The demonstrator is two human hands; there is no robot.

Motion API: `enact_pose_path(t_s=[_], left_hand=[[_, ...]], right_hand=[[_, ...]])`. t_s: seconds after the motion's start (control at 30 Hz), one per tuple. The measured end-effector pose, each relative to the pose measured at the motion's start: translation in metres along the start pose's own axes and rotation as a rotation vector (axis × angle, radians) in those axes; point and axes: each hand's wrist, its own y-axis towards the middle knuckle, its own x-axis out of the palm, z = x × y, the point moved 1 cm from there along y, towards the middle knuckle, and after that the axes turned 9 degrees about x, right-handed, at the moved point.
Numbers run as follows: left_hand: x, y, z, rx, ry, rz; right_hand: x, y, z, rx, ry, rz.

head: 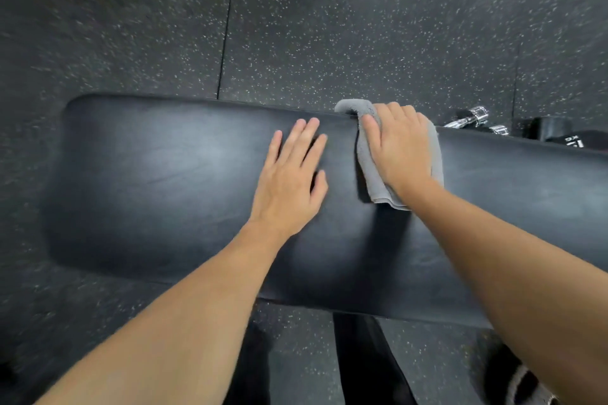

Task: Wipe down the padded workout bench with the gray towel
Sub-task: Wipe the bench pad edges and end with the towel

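The black padded bench (158, 181) runs across the view from left to right, its rounded end at the left. The gray towel (368, 158) lies folded on the pad near the far edge, one corner hanging past that edge. My right hand (398, 148) presses flat on the towel, its fingers curled over the bench's far edge. My left hand (292, 174) rests flat on the bare pad just left of the towel, fingers spread, holding nothing.
Dark speckled rubber floor (329, 26) surrounds the bench. Behind the bench at the right lie chrome dumbbell handles (473, 117) and a black weight (572, 138). A black bench leg (362, 362) stands below the near edge, and a shoe (516, 378) shows at the bottom right.
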Motion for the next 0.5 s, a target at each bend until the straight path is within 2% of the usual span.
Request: enact_pose_path(t_s=[0.2, 0.37, 0.5], left_hand=[[-0.094, -0.115, -0.163, -0.304, 0.217, 0.025], [-0.098, -0.133, -0.193, -0.218, 0.199, 0.041], [-0.098, -0.135, -0.196, -0.217, 0.171, 0.07]], right_hand=[[-0.011, -0.004, -0.011, 0.035, -0.074, -0.013], [-0.012, -0.009, -0.054, 0.065, -0.103, -0.036], [0.008, -0.014, -0.157, -0.01, -0.115, -0.014]])
